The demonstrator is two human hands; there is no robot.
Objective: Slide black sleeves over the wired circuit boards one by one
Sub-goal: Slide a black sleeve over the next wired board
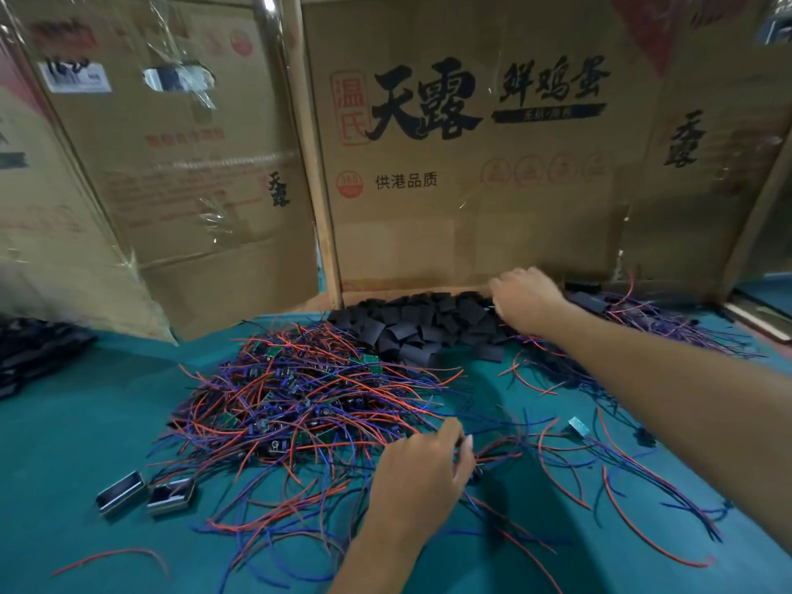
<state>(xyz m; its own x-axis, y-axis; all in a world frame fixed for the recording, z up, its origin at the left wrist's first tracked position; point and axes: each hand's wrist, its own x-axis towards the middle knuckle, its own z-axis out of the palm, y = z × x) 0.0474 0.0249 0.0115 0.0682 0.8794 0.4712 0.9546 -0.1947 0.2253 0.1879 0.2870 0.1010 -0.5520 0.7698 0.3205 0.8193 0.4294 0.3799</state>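
Fingers of the left hand point(422, 469) curl down into red and blue wires at the near edge of the board pile point(295, 400), apparently pinching a lead; the board itself is hidden under the hand. Right hand point(525, 295) reaches far back, fingers curled onto the black sleeves point(420, 325) by the cardboard wall point(471, 165); whether it holds one I cannot tell, blurred. Sleeves lie beyond and right of the left grip, well apart. Right hand nearer, so likely it brings a sleeve toward the left.
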